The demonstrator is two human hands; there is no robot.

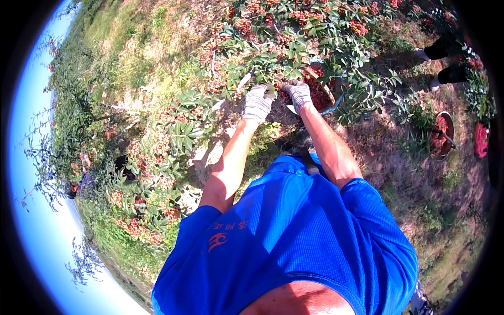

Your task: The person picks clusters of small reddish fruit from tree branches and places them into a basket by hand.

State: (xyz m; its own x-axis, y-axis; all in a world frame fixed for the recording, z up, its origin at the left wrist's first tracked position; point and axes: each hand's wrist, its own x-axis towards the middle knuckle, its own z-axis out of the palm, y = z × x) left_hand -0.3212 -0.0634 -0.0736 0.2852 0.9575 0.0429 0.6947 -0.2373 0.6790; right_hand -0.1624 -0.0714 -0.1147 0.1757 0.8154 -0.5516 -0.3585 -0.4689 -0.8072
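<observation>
My left hand (258,102), in a striped white and grey glove, is closed by a branch, with a bit of green leaf at its fingertips. Close beside it, my right hand (297,94), gloved the same way, has its fingers curled in next to some red berries (284,96). What either hand grips is too small to make out. Clusters of red berries (244,27) hang among green leaves (344,44) just beyond both hands. Right of my right hand, a blue-rimmed container (336,102) holds many loose red berries, partly covered by leaves.
A round bucket (447,118) of red berries stands on the ground at right, near a red object (481,140). Another person's dark-clad legs (445,49) show at upper right. More berry-laden branches (152,147) spread at left. Bare stems (244,80) reach close to my left hand.
</observation>
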